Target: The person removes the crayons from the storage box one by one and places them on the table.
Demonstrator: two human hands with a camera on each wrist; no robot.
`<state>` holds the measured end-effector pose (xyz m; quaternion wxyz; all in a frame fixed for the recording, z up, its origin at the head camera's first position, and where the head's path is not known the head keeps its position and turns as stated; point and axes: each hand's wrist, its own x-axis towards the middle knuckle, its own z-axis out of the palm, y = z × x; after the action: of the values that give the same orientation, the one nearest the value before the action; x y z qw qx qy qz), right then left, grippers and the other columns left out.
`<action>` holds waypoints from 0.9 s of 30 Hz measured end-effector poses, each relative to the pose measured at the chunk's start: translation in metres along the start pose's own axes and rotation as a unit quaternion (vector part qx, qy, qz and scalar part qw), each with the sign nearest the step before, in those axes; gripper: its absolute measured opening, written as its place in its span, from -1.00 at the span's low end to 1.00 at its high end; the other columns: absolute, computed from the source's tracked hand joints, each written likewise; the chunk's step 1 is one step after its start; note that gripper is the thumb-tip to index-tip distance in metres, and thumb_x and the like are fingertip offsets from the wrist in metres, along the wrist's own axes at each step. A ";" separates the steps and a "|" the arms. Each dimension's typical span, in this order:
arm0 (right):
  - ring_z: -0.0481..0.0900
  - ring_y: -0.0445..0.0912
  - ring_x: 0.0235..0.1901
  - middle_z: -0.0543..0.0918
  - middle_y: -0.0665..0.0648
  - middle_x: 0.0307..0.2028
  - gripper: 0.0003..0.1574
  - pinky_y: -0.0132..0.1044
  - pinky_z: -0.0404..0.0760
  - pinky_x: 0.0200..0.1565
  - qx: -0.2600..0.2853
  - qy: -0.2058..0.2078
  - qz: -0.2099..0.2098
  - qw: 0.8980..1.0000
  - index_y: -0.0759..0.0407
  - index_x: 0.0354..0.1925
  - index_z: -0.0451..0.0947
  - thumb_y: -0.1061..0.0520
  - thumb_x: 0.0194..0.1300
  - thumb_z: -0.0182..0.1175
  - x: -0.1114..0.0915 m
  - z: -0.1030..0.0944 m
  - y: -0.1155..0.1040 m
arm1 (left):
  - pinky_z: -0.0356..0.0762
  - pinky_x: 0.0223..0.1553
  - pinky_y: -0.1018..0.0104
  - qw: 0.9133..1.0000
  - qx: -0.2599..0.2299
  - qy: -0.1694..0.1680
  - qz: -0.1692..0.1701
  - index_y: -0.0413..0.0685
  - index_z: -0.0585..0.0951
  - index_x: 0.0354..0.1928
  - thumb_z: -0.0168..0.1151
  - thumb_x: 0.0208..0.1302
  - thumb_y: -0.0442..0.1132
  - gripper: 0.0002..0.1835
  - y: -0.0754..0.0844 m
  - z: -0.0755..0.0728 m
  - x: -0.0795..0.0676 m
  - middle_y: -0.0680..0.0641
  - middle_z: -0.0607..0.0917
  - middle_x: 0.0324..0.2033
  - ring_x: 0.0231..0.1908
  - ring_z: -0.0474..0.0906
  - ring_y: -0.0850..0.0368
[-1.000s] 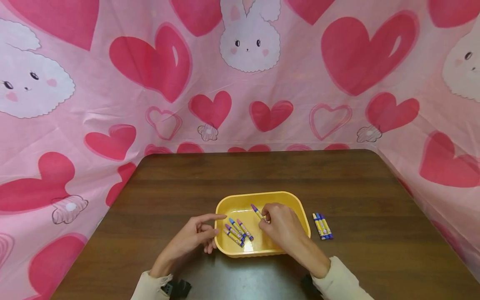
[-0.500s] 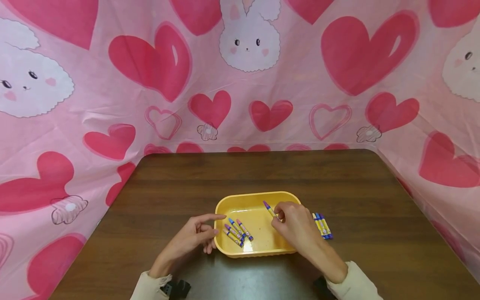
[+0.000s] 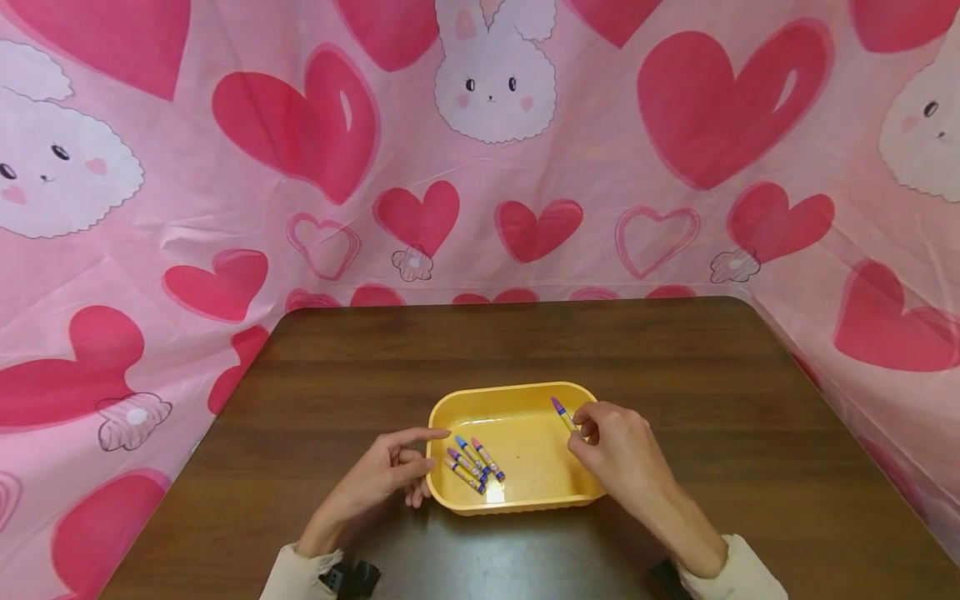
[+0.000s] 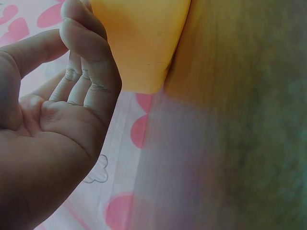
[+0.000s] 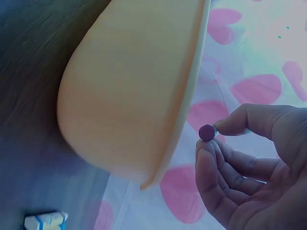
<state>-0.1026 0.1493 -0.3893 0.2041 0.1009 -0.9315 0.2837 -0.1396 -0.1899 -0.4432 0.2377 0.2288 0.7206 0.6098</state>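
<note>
My right hand (image 3: 622,446) pinches a purple crayon (image 3: 564,412) between thumb and fingers, above the right side of a yellow plastic tray (image 3: 536,502). In the right wrist view the crayon (image 5: 207,132) shows end-on, beside the tray's outer wall (image 5: 120,96). My left hand (image 3: 386,471) rests at the tray's left rim, its index finger stretched over the edge and the thumb at the rim. Its lower fingers are bent loosely outside the wall. Inside the tray, at the left, several crayons (image 3: 472,462) lie slanted together, with blue, purple and pink tips among them.
A dark wooden table (image 3: 360,358) carries the tray near its front. Crayon ends (image 5: 45,221) appear on the table at the right wrist view's lower left; my right hand covers that spot in the head view. Pink heart-print cloth (image 3: 480,233) hangs behind and at both sides.
My right hand has moved right with the purple crayon, from above the tray's middle to its right rim, now covering the crayons on the table. My left hand has stayed put.
</note>
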 end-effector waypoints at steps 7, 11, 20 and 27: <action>0.48 -0.19 -0.56 0.59 -0.03 -0.58 -0.89 -0.26 0.61 -0.42 -0.004 0.011 0.017 1.000 0.21 -0.44 0.66 0.33 -0.05 0.36 -0.003 -0.012 0.014 | 0.62 -0.52 0.35 1.000 -0.002 0.003 -0.005 -0.31 0.39 0.35 0.16 0.44 -0.32 -0.51 -0.002 -0.001 0.001 -0.26 0.67 -0.54 -0.62 0.58 0.16; 0.47 -0.18 -0.55 0.59 -0.02 -0.57 -0.92 -0.28 0.58 -0.43 -0.009 0.009 0.038 0.999 0.21 -0.44 0.66 0.31 -0.01 0.33 -0.005 -0.020 0.023 | 0.62 -0.52 0.35 1.000 -0.001 0.003 -0.006 -0.29 0.40 0.35 0.15 0.44 -0.32 -0.51 -0.002 0.000 0.001 -0.31 0.67 -0.53 -0.62 0.58 0.15; 0.51 -0.19 -0.53 0.62 -0.03 -0.54 -0.95 -0.31 0.55 -0.44 -0.001 0.004 0.088 0.996 0.20 -0.40 0.67 0.28 0.07 0.30 -0.012 -0.034 0.044 | 0.61 -0.53 0.35 1.000 0.001 0.001 0.000 -0.35 0.39 0.34 0.13 0.44 -0.37 -0.53 -0.002 0.000 0.001 -0.51 0.59 -0.49 -0.62 0.58 0.12; 0.50 -0.18 -0.54 0.61 -0.06 -0.57 -0.96 -0.26 0.50 -0.45 -0.020 0.018 0.096 0.995 0.19 -0.43 0.67 0.24 0.05 0.35 -0.014 -0.038 0.062 | 0.62 -0.51 0.35 1.000 0.001 0.005 -0.009 -0.33 0.39 0.34 0.14 0.44 -0.36 -0.52 0.000 0.000 0.000 -0.50 0.60 -0.48 -0.61 0.58 0.12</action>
<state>-0.0963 0.2229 -0.3974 0.1945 0.0022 -0.9384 0.2855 -0.1397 -0.1898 -0.4435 0.2393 0.2198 0.7243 0.6082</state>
